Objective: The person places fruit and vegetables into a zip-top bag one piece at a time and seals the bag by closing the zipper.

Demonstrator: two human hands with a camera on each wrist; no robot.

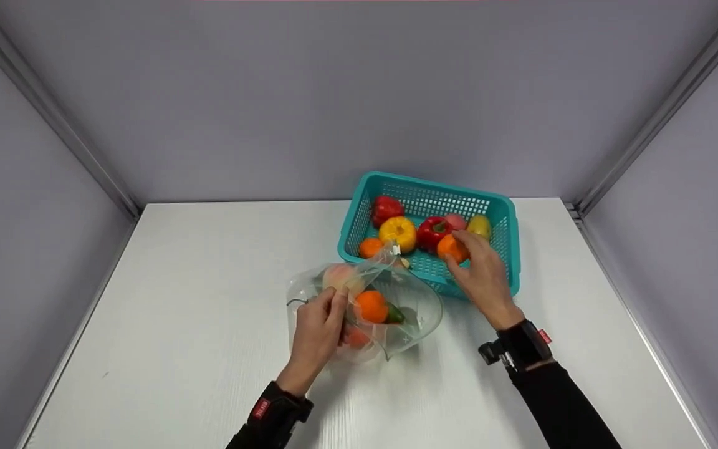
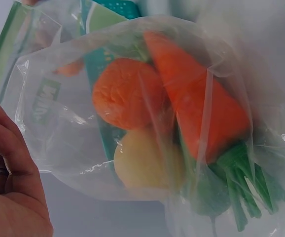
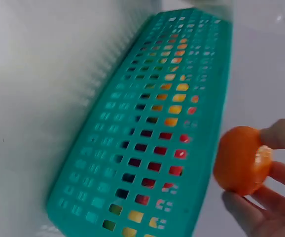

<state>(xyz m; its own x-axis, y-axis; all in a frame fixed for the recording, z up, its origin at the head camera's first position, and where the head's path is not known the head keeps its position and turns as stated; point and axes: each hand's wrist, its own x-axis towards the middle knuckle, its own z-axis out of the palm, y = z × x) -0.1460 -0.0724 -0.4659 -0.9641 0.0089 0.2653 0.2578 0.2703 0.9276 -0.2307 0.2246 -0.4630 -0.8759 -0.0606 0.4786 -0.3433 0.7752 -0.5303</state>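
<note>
My left hand (image 1: pixel 320 327) grips the edge of a clear zip bag (image 1: pixel 418 330), whose mouth gapes toward the right. Inside the bag are an orange (image 1: pixel 371 306) and, in the left wrist view, a carrot (image 2: pixel 196 98) with green tops and a pale yellow round piece (image 2: pixel 145 158). My right hand (image 1: pixel 485 277) pinches another orange (image 3: pixel 238 160) between thumb and fingers. In the head view it appears over the front right of a teal basket (image 1: pixel 513 249); the right wrist view puts it at the basket's rim level.
In the basket lie a yellow pepper (image 1: pixel 397 233), two red peppers (image 1: pixel 387 209), a smaller orange (image 1: pixel 370 247), a pink round piece (image 1: pixel 455 221) and a yellow-green fruit (image 1: pixel 479 227). The basket stands near the back of the white table (image 1: pixel 209 299), with grey walls around.
</note>
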